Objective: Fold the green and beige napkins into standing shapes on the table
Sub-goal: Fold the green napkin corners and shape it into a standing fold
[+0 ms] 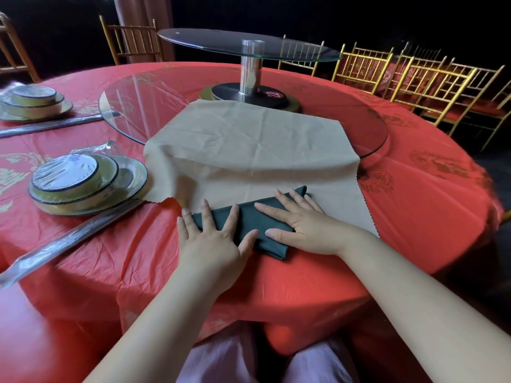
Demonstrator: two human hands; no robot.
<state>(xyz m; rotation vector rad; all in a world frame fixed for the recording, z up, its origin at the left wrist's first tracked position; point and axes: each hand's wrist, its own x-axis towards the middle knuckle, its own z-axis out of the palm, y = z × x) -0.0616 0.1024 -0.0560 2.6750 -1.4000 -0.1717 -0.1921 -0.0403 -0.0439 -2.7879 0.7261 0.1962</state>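
A dark green napkin (pixel 250 217), folded into a narrow flat band, lies near the table's front edge on top of the beige napkin (pixel 249 147). The beige napkin is spread out flat, its far part resting on the glass turntable. My left hand (pixel 213 239) presses flat on the band's left end, fingers spread. On its right half my right hand (pixel 301 225) lies flat as well, fingers pointing left. Neither hand grips the cloth; both palms hide much of the green napkin.
The round table wears a red cloth (pixel 110 258). Two wrapped place settings of stacked plates and bowls (pixel 83 181) (pixel 33 102) sit at the left, each with wrapped chopsticks (pixel 69 241). A two-tier glass turntable (pixel 249 48) occupies the centre. Gold chairs (pixel 431 84) ring the far side.
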